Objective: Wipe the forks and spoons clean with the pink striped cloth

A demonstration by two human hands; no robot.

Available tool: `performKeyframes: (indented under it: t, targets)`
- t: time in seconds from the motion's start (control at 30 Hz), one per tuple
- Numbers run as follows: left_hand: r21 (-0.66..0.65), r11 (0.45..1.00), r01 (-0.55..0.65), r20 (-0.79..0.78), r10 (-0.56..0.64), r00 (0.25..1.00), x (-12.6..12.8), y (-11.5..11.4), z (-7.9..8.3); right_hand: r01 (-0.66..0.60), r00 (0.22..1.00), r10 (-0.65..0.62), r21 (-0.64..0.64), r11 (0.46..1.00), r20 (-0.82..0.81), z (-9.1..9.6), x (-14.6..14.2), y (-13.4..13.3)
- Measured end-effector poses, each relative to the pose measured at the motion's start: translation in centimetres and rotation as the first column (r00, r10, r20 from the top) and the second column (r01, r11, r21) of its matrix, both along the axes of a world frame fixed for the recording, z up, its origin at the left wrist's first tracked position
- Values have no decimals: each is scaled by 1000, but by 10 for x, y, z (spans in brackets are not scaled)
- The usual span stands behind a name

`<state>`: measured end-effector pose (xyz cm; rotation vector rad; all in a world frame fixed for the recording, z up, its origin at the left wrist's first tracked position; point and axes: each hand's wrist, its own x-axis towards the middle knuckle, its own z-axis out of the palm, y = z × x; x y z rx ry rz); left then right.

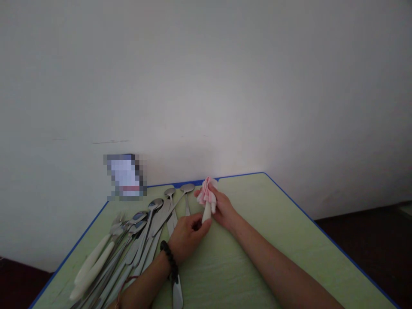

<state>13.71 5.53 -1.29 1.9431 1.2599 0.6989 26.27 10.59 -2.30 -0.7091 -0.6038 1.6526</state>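
My left hand [189, 234], with a dark beaded bracelet at its wrist, is closed on the pale handle [207, 212] of a white-handled utensil. Wrapped round the utensil's upper part is a pink and white cloth [207, 194], pinched in my right hand [223, 208]. The cloth hides the utensil's head, so its kind cannot be told. Left of my hands lies a pile of metal cutlery, with spoons [156, 204], a fork [119, 219] and long flat handles. Two pieces with white handles [93, 262] lie at the pile's left side. My left forearm covers part of the pile.
The pale green table [251, 253] has a blue edge and meets a plain wall [225, 107] at the back. A blurred-out phone-like device [125, 174] leans near the back left corner. Dark floor [363, 240] shows on the right.
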Motion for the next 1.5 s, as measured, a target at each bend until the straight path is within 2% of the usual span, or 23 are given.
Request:
performKeyframes:
  t: [0.1, 0.2, 0.3, 0.5, 0.63, 0.93, 1.0, 1.07, 1.17, 1.23, 1.37, 1.5]
  targets:
    - [-9, 999, 36, 30, -36, 999, 0, -2, -1, -4, 1000, 3, 27, 1000, 23, 1, 1, -1]
    - [-48, 996, 68, 115, -62, 991, 0, -2, -2, -82, 988, 75, 49, 995, 134, 2, 1, -4]
    - [-61, 997, 45, 147, -35, 989, 0, 0, -5, -129, 971, 112, 67, 989, 211, 1, 0, -6]
    - [-37, 999, -39, 97, 42, 994, 1, 2, -6, -46, 963, 6, 145, 988, 268, -3, -2, -5]
    - [-63, 997, -32, 130, 40, 991, 0, 1, -5, -13, 954, -39, 172, 985, 298, -5, -3, -5]
    - [-63, 998, 11, 109, -4, 994, 0, 0, -4, 119, 978, -132, 89, 989, 163, 1, -5, -2]
    - [-91, 996, 3, 138, 9, 990, 1, 0, -5, 75, 984, -89, 91, 993, 155, 0, -3, -2]
    - [-109, 994, -11, 184, 31, 982, 1, 0, -7, -52, 977, 30, 102, 993, 210, -2, -2, -3]
    - [-80, 997, -23, 226, 41, 973, 0, 1, -10, -240, 929, 192, 119, 963, 316, -6, -1, -4]
    - [-57, 998, -14, 219, 27, 975, -1, 3, -11, -280, 917, 223, 135, 950, 332, -8, 0, -5]
    - [-24, 999, -22, 161, 25, 987, -2, 4, -11, -239, 934, 184, 154, 959, 306, -8, -2, -4]
    - [27, 998, -51, 68, 49, 996, -1, 2, -7, -96, 948, 30, 195, 976, 318, -8, -3, -3]
